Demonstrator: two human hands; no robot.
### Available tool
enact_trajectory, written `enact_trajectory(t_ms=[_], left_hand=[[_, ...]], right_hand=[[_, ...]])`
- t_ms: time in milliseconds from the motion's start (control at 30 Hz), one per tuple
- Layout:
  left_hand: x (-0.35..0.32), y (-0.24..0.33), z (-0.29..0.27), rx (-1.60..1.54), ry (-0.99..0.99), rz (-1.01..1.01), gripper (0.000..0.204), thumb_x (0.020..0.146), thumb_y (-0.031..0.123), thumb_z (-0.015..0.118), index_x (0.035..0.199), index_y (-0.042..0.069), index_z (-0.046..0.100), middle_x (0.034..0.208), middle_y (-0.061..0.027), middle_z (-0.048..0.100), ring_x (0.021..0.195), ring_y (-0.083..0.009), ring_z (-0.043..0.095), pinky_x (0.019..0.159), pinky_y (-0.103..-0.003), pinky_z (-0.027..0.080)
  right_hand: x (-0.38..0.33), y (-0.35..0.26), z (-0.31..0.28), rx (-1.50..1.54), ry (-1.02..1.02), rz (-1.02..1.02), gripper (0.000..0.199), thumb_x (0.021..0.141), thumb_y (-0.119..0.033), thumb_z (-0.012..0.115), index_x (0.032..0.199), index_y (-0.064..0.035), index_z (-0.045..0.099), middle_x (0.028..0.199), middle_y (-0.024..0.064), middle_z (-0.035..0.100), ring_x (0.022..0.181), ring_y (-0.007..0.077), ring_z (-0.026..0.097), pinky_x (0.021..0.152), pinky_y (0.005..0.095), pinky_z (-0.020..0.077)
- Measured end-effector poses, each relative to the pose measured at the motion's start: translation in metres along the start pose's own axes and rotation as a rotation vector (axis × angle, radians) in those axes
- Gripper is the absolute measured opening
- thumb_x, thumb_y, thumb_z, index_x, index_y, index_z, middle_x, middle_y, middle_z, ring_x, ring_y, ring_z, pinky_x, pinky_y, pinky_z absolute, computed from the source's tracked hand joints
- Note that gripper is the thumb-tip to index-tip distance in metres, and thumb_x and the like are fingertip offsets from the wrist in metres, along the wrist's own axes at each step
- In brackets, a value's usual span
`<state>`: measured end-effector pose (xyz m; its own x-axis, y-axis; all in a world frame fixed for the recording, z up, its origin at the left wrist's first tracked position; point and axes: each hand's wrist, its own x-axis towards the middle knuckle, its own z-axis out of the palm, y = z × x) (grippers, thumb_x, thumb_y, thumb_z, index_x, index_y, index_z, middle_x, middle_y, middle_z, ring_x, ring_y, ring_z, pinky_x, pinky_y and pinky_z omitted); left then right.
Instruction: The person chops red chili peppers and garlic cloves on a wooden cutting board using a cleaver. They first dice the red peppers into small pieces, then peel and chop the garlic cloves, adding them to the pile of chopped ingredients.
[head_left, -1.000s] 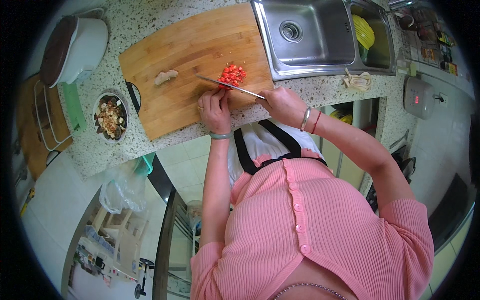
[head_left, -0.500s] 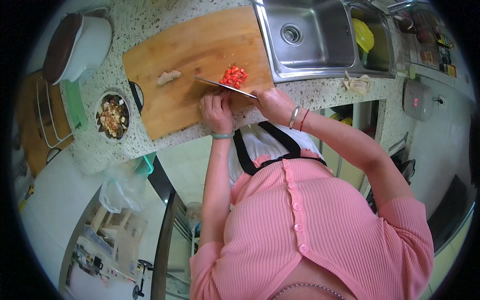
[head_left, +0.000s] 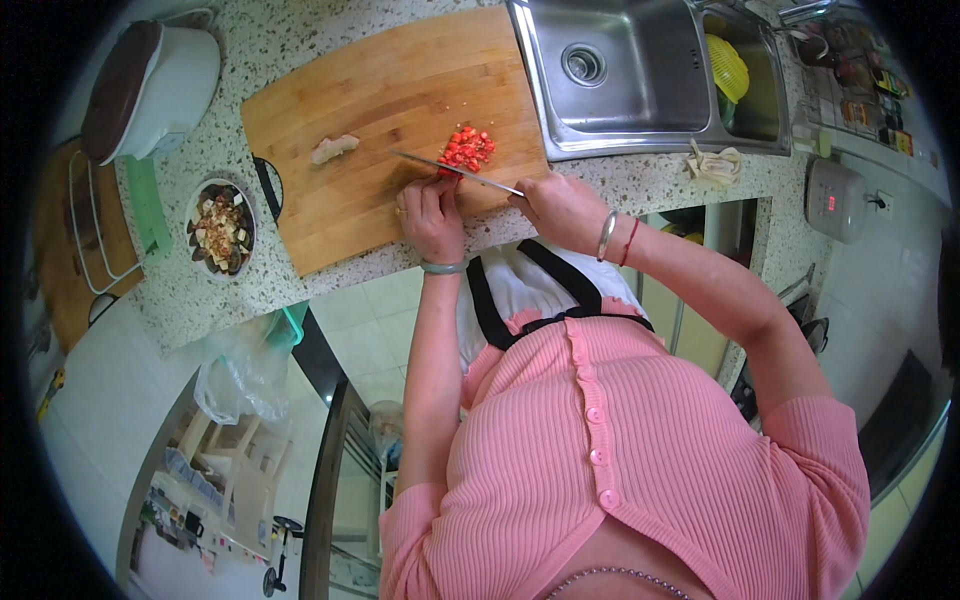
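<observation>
A wooden cutting board [head_left: 340, 215] lies on the speckled counter. My right hand [head_left: 562, 212] is closed around the handle of a kitchen knife [head_left: 480, 180], whose blade points left across the board. Just below the blade, my left hand [head_left: 432, 218] has its fingers curled and pressed down on a red chili pepper, mostly hidden by fingers and blade. Beyond the blade sits a small heap of chopped red chili [head_left: 470, 148]. Farther left on the board lies a knob of ginger [head_left: 334, 149], touched by neither hand.
Left of the board stands a bowl of chopped ingredients [head_left: 221, 228]. A white container with a dark lid [head_left: 180, 90] is at the back left. On the right is a steel double sink [head_left: 640, 90], holding a yellow-green basket [head_left: 727, 68]. A cloth [head_left: 714, 163] lies on its near edge.
My right hand and the knife have shifted slightly right. More red shows beside the blade near my left fingertips. My left hand has stayed nearly in place.
</observation>
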<state>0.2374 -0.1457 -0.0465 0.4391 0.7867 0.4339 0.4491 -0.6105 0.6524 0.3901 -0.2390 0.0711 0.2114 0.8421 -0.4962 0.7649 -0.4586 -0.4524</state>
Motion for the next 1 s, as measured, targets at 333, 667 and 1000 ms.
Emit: enact_trajectory(t_ms=[333, 667, 1000], left_hand=[[0.000, -0.001, -0.003, 0.051, -0.074, -0.010, 0.009, 0.081, 0.009, 0.070, 0.082, 0.006, 0.061, 0.085, -0.0109, 0.057, 0.082, -0.0321, 0.055, 0.071, -0.044, 0.044], [-0.002, -0.002, 0.002, 0.001, 0.001, -0.024, 0.009, 0.081, 0.008, 0.070, 0.082, 0.007, 0.062, 0.087, -0.0103, 0.059, 0.083, -0.0312, 0.056, 0.072, -0.042, 0.045], [-0.003, -0.003, -0.004, 0.114, -0.098, -0.008, 0.008, 0.083, 0.009, 0.067, 0.080, 0.007, 0.060, 0.086, -0.0113, 0.057, 0.084, -0.0326, 0.055, 0.072, -0.043, 0.044]], right_hand=[[0.024, 0.008, 0.032, 0.052, 0.152, -0.077, 0.019, 0.090, -0.019, 0.057, 0.091, -0.0021, 0.065, 0.074, 0.0232, 0.064, 0.071, 0.0413, 0.064, 0.064, 0.0494, 0.0515], [0.001, 0.006, 0.004, 0.020, 0.065, -0.068, 0.024, 0.092, -0.023, 0.058, 0.085, -0.0005, 0.065, 0.070, 0.0241, 0.063, 0.068, 0.0421, 0.063, 0.063, 0.0489, 0.0514], [0.018, 0.001, 0.024, 0.027, 0.079, -0.037, 0.019, 0.089, -0.016, 0.055, 0.085, -0.0007, 0.065, 0.077, 0.0250, 0.065, 0.074, 0.0420, 0.065, 0.067, 0.0496, 0.0523]])
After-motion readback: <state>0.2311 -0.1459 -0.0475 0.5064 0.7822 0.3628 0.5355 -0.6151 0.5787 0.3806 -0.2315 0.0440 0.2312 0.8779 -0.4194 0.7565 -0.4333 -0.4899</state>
